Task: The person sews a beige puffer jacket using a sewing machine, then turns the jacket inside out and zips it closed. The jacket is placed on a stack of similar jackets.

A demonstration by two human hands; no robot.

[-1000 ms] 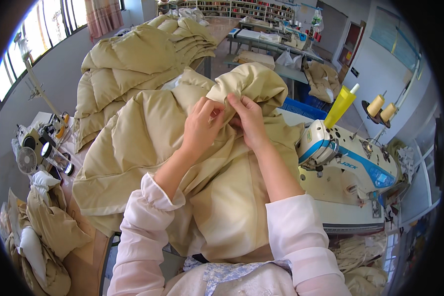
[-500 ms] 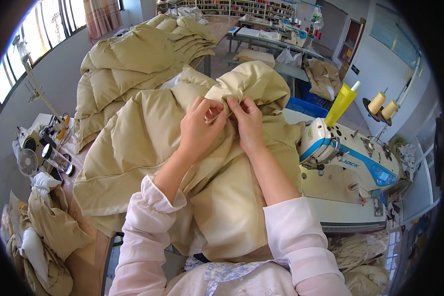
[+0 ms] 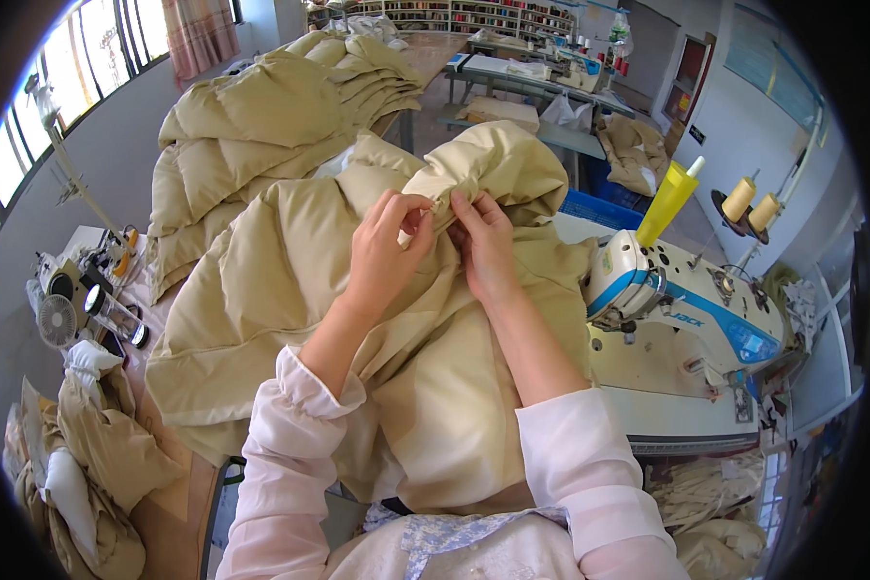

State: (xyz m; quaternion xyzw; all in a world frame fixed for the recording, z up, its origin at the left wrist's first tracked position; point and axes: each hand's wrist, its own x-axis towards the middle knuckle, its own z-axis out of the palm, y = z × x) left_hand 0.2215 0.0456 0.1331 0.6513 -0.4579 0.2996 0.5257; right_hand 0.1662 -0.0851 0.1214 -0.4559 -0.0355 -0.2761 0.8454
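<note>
A beige quilted padded jacket (image 3: 271, 256) lies spread in front of me, its smoother panels hanging down toward my lap. My left hand (image 3: 385, 253) is closed in a pinch at a gathered edge of the jacket, with a small gap showing between thumb and forefinger. Close beside it, my right hand (image 3: 485, 246) grips the same bunched fabric between thumb and fingers. Beyond the fingertips the cloth bulges up in a puffy roll. The exact bit of edge or seam between my fingertips is too small to make out.
An industrial sewing machine (image 3: 686, 300) stands at my right, with a yellow bottle (image 3: 667, 205) on top and thread cones (image 3: 739, 201) behind. More padded garments (image 3: 251, 106) are piled at the far left. A small fan (image 3: 58, 319) and a clear jar (image 3: 116, 314) sit at the left.
My left fingers have opened slightly and shifted along the gathered edge. The right hand keeps its hold, its fingers moved only a little. The jacket lies almost as before.
</note>
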